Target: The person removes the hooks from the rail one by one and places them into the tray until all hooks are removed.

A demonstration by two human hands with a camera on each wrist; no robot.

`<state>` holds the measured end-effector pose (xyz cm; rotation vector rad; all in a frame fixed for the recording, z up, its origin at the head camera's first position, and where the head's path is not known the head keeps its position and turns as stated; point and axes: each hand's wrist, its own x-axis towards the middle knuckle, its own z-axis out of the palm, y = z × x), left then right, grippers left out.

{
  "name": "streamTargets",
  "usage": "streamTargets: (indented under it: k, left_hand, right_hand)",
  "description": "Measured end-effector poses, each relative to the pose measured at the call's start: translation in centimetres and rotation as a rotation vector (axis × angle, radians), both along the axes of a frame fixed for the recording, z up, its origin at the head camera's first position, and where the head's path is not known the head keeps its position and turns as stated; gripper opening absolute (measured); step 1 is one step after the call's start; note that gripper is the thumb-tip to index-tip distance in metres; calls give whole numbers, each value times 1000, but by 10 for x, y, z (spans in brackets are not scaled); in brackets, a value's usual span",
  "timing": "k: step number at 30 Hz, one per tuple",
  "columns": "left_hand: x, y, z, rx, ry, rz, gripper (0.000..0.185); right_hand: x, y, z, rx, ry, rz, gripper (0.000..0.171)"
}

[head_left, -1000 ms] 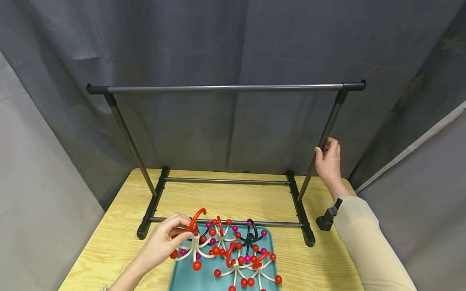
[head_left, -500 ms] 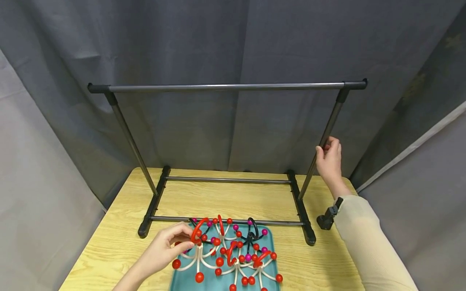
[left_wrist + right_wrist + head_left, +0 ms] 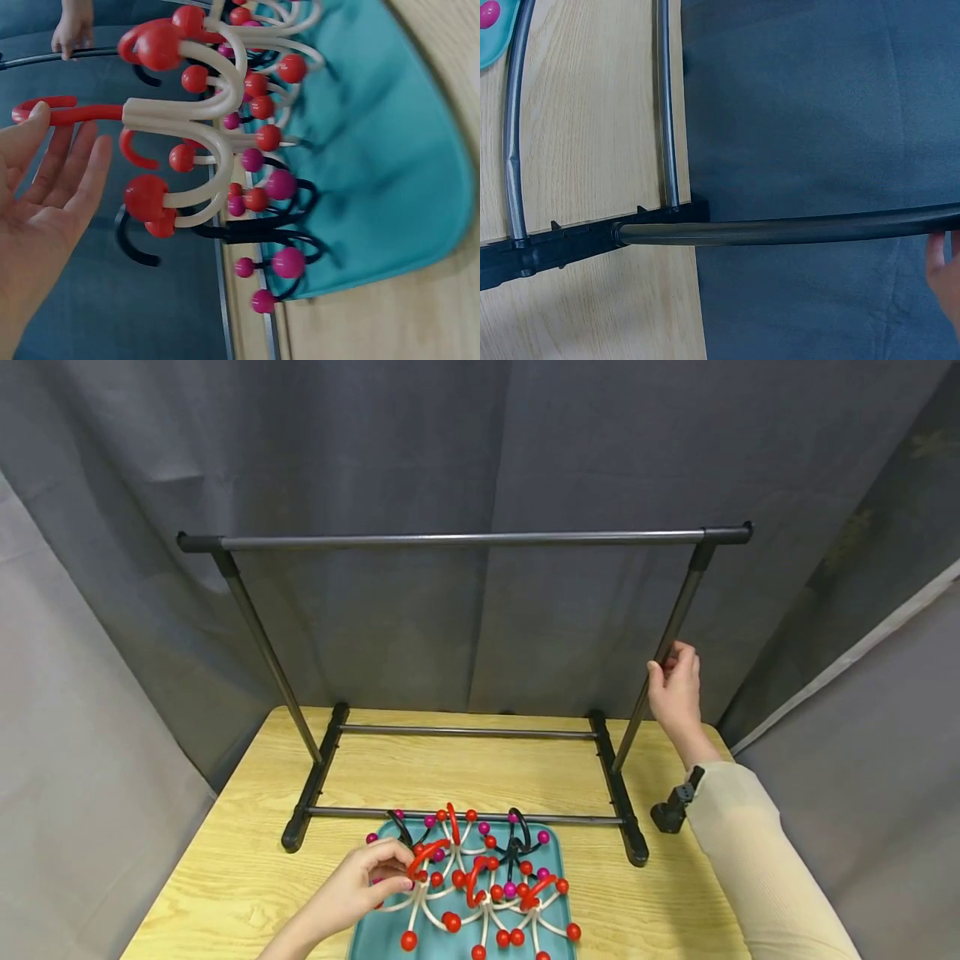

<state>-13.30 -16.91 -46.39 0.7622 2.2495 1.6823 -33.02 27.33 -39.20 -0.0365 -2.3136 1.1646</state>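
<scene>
In the head view my left hand [image 3: 363, 883] is over the left part of the teal tray [image 3: 360, 935]. Its thumb and fingers pinch the red hook of a white multi-arm hook hanger [image 3: 420, 902], whose curved arms end in red balls. The left wrist view shows that hanger [image 3: 172, 112] side-on, with the thumb on its red hook. My right hand [image 3: 677, 692] grips the right upright of a dark metal garment rack [image 3: 465, 540]. At the edge of the right wrist view, fingers [image 3: 934, 253] of that hand meet the upright [image 3: 795, 229].
More white hangers [image 3: 487, 906] with red balls crowd the tray, beside black ones [image 3: 513, 852] with magenta balls. The rack's base bars [image 3: 468, 732] lie on the wooden table [image 3: 225, 868] just behind the tray. Grey curtains [image 3: 360, 627] surround the table.
My left hand has shifted right and downward with the hanger, lowering its hook toward the tray. The right hand keeps its place on the upright.
</scene>
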Motion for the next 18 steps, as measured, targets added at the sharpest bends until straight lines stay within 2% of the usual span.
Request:
streamTargets:
  k: [8, 18]
  left_hand:
    - [-2, -5, -22, -66, -87, 50, 18]
    - [-4, -7, -46, -86, -179, 31, 18]
  right_hand:
    - [1, 0, 1, 22, 20, -8, 39]
    - [-2, -1, -2, 11, 13, -10, 40]
